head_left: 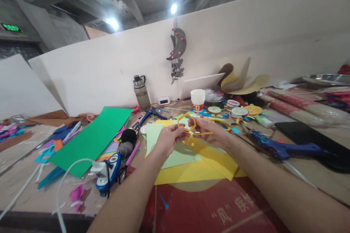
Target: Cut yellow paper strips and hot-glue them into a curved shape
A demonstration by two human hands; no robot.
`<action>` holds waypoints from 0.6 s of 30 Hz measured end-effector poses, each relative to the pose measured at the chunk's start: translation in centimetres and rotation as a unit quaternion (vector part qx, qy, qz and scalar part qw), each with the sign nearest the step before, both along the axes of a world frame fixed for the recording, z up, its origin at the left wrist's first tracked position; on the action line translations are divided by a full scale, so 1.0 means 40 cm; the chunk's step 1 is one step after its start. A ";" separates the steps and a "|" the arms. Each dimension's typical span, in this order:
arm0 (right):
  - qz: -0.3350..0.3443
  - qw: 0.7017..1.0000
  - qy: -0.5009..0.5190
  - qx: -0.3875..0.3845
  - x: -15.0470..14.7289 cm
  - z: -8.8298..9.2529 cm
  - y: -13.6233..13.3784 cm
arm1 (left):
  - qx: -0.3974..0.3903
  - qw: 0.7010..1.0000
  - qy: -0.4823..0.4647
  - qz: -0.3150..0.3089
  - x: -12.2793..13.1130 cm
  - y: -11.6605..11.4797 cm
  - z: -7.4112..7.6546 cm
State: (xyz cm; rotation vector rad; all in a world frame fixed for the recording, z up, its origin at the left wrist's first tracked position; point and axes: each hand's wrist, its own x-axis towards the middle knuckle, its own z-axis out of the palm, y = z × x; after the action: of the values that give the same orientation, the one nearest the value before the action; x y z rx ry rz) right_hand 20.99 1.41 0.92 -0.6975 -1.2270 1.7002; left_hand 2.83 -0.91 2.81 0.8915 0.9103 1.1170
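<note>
Between my hands is a thin yellow strip [179,117] bent into a loop, with one tail sticking out to the right. My left hand [171,137] pinches the loop's lower left side between thumb and fingers. On the right side, my right hand [209,130] closes its fingers on the same strip; part of its grip is hidden. Beneath both hands lie pale green sheets [175,156] on top of yellow sheets [172,176]. Yellow-handled scissors [224,123] rest just behind my right hand.
A blue glue gun [287,149] lies at right by a black tray [308,140]. At left are a green sheet [93,138] and a blue power strip [109,174] with a white cable. A water bottle [141,94] and stacked paper cups [197,99] stand behind.
</note>
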 end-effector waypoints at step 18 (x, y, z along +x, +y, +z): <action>-0.092 0.987 -0.108 0.073 0.011 0.033 0.003 | -0.002 0.999 0.036 -0.010 -0.004 0.004 -0.010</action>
State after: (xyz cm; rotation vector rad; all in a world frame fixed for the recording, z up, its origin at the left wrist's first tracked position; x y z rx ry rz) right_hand 21.42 1.54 2.24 -0.8927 -1.3771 1.3961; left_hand 2.67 -0.77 2.42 0.9419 0.9604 1.0708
